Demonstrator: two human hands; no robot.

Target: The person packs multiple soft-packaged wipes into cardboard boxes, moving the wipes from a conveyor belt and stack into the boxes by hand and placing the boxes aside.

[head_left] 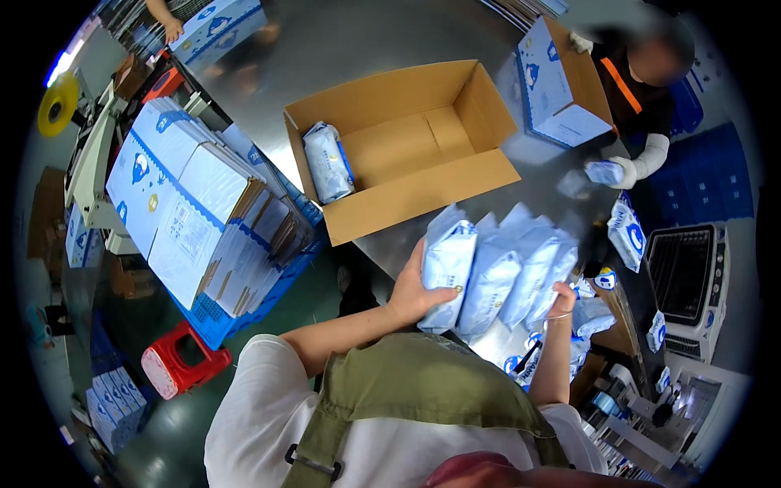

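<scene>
Between my two hands is squeezed a row of several white and light-blue soft packs of wipes [490, 281], standing on edge side by side. At the row's left end my left hand [413, 293] is closed, its thumb across the front of the outermost pack. My right hand [561, 301] presses on the right end, its fingers partly hidden behind the packs. Just beyond the packs an open brown cardboard box [411, 205] rests on the metal table [342, 41]. One similar pack [328, 167] lies inside it against the left wall.
A blue crate [213, 327] with stacked flattened cartons [187, 203] stands at left, near a red stool [185, 359]. At far right a gloved co-worker [643, 98] holds a pack beside a blue-white carton [547, 77]. Loose packs [592, 317] lie right of my right hand.
</scene>
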